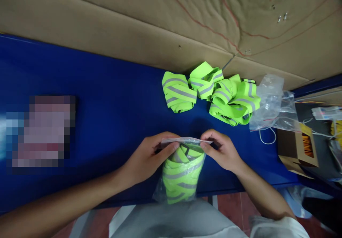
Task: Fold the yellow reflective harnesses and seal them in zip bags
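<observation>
A clear plastic bag (157,190) hangs at the front edge of the blue table, with a rolled neon-green strap with grey stripes (181,175) inside it. My left hand (148,156) pinches the left side of the bag's top edge between thumb and fingers. At the right end of that edge, my right hand (221,151) pinches the plastic in the same way. Beyond my hands lie more green straps: one bundle (179,92) at the left, another (205,80) beside it, and a looser pile (235,101) at the right.
Empty clear bags (275,106) lie right of the straps. Further right stand a cardboard box (294,149) and a white device with cables (327,113). A pixelated flat object (45,131) is on the left of the blue table (112,99). Brown covering (107,28) borders the back.
</observation>
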The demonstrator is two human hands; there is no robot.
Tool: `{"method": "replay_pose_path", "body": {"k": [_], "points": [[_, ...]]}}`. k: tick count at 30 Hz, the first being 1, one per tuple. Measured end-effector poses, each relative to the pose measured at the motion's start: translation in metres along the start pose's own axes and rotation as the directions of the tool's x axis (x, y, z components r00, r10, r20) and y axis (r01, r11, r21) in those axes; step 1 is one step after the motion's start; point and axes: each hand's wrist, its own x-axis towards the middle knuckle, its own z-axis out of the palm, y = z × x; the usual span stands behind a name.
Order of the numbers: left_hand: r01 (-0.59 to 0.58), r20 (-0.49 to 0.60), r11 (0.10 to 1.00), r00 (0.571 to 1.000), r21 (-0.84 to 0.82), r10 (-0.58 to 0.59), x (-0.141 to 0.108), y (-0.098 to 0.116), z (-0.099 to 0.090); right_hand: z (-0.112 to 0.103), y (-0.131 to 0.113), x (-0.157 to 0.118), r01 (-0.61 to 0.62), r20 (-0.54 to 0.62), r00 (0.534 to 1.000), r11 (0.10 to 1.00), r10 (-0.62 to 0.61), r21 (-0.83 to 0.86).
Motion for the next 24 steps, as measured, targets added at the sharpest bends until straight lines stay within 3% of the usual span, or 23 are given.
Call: {"method": "replay_pose_path", "body": {"k": [12, 24], "points": [[-0.010, 0.112, 0.996, 0.994, 0.083, 0.001, -0.0033, 0.0050, 0.0029, 0.0054, -0.0047, 0.0006, 0.032, 0.058, 0.998, 0.999, -0.031, -0.014], [-0.048, 0.142, 0.988, 0.990, 0.149, 0.026, -0.0036, 0.0047, 0.0095, 0.0091, -0.0078, -0.0028, 0.065, 0.150, 0.987, 0.997, -0.060, -0.028]]}}
